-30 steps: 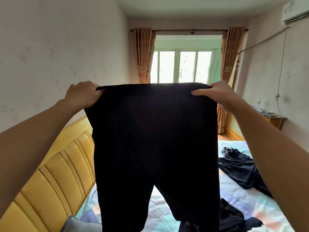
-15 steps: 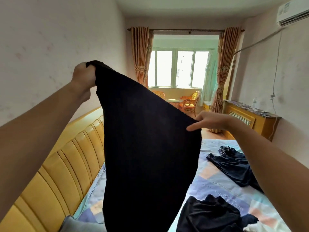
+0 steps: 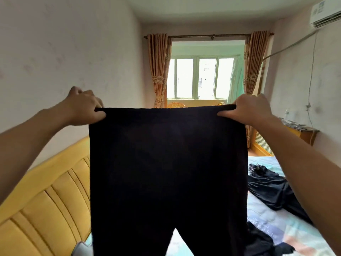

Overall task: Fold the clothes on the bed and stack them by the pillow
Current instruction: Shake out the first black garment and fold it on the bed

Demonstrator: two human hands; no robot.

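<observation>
Black trousers (image 3: pixel 168 174) hang in front of me, stretched flat at the waistband, the two legs dropping out of view at the bottom. My left hand (image 3: pixel 84 108) grips the waistband's left corner and my right hand (image 3: pixel 251 110) grips its right corner, both at about the same height. On the bed (image 3: pixel 265 217) to the right lies a crumpled dark garment (image 3: pixel 271 187), and another dark heap (image 3: pixel 262 242) sits nearer me. A grey pillow corner (image 3: pixel 82 249) peeks out at the lower left. The trousers hide most of the bed.
A yellow padded headboard (image 3: pixel 46 206) runs along the left wall. A wooden radiator cover with a shelf (image 3: pixel 295 132) stands against the right wall. Curtains frame a window (image 3: pixel 201 78) at the far end, and an air conditioner (image 3: pixel 324 12) hangs high on the right.
Half a second ago the trousers hung slanted, left hand high and right hand low. Now both hands are level and the waistband is pulled straight and wide again.
</observation>
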